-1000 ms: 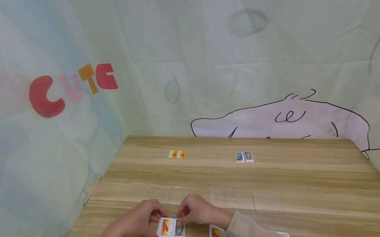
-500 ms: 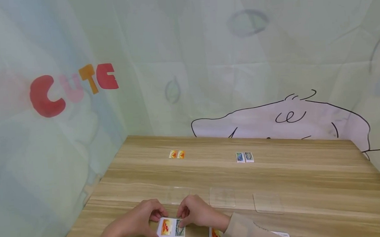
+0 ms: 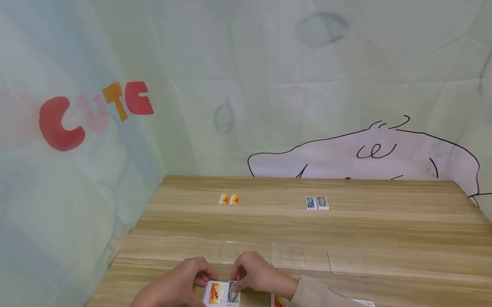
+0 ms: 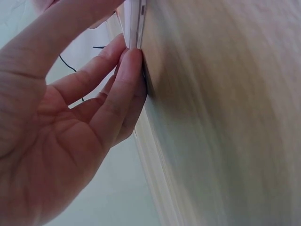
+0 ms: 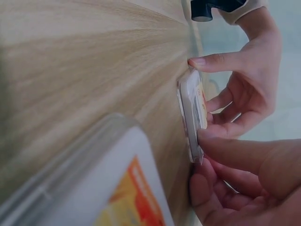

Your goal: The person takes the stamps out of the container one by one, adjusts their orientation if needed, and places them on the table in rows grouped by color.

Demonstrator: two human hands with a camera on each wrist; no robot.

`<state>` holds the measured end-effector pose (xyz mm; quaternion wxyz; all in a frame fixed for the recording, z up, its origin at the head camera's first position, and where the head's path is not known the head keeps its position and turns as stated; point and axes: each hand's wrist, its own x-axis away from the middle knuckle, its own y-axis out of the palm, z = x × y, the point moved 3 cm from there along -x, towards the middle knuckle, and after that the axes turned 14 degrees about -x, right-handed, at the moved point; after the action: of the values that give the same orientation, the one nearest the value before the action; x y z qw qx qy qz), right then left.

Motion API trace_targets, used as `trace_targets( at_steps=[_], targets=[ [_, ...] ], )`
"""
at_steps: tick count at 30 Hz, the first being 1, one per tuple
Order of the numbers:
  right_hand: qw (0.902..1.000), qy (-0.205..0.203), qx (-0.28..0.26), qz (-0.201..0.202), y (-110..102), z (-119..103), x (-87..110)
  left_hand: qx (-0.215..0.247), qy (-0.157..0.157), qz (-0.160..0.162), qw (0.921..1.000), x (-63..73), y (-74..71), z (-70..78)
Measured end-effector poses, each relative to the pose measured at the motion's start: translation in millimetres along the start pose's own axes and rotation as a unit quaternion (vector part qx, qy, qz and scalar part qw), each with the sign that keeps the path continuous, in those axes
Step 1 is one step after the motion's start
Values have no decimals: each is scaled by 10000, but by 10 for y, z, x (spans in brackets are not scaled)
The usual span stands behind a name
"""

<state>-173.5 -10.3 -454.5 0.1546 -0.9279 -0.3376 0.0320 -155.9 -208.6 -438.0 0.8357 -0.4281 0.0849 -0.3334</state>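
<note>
A flat white case (image 3: 210,306) with clear edges lies on the table's near side. An orange-red picture card (image 3: 216,293) shows on its left half and a dark green picture card (image 3: 233,297) on its right. My left hand (image 3: 179,283) grips the case by its left side, thumb at the near corner and fingers at the far one. From the right, my right hand (image 3: 255,274) pinches the edge beside the green card, with the thumb on top. In the right wrist view, both hands meet around the case (image 5: 189,106); fingertips hide part of it.
A second case (image 3: 279,305) with an orange picture lies partly under my right sleeve (image 3: 320,298). Another white edge (image 3: 365,303) shows beyond it. Clear plates (image 3: 288,255) lie across mid-table. Farther back are two orange cards (image 3: 229,200) and two blue-green cards (image 3: 317,203).
My right sleeve has shifted slightly left, and the right thumb has moved a little toward the green card's right edge. The left hand and the case stay in place.
</note>
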Motion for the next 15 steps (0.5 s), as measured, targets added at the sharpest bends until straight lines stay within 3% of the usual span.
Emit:
trace_targets(
  at_steps=[15],
  targets=[
    [9997,120,198,103,5,-24,9,26,-42,-71,10000,-6,-15,28]
  ],
)
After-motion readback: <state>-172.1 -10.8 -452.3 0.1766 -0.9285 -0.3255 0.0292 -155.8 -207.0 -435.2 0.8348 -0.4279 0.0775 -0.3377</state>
